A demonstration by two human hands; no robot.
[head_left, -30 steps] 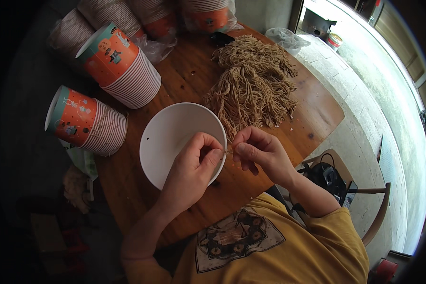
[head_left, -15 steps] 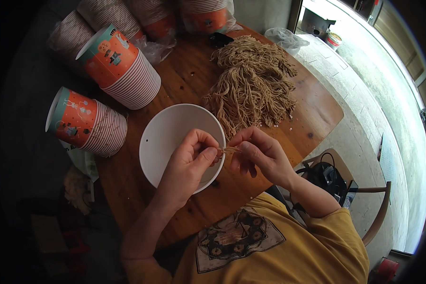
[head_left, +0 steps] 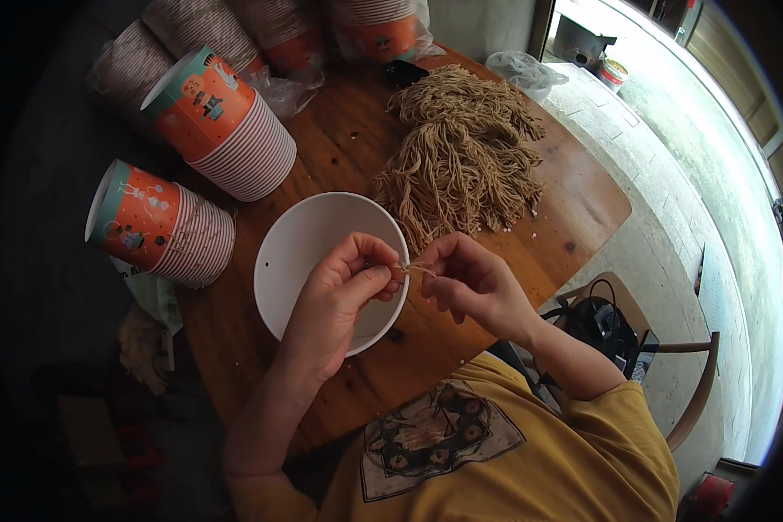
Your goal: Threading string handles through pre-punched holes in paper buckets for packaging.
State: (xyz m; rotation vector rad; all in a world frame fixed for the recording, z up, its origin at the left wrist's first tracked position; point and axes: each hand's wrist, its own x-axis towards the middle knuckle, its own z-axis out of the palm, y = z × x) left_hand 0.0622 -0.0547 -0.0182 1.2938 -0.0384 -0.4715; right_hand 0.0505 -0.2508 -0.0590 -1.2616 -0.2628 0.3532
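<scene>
A white paper bucket (head_left: 289, 242) rests on the wooden table with its mouth toward me, and a small dark hole shows in its left wall. At the bucket's right rim, my left hand (head_left: 335, 300) pinches a short tan cord (head_left: 419, 267), thumb against fingers. My right hand (head_left: 478, 287), thumb and forefinger closed, grips the loose ends of that cord just outside the rim. Whether the cord passes through the bucket's wall is hidden behind my left fingers. Beyond the bucket lies a heap of tan cords (head_left: 470, 157).
Two stacks of orange-and-teal printed paper buckets, an upper stack (head_left: 226, 122) and a lower stack (head_left: 161, 222), lean at the left. More bagged stacks (head_left: 204, 39) stand behind. A clear plastic bag (head_left: 526, 74) lies at the far edge. A wooden chair (head_left: 709, 383) holds a black bag (head_left: 602, 326).
My right hand's fingers have shifted slightly up and left along the cord, spreading its ends. The bucket has moved a touch to the left, my left hand with it.
</scene>
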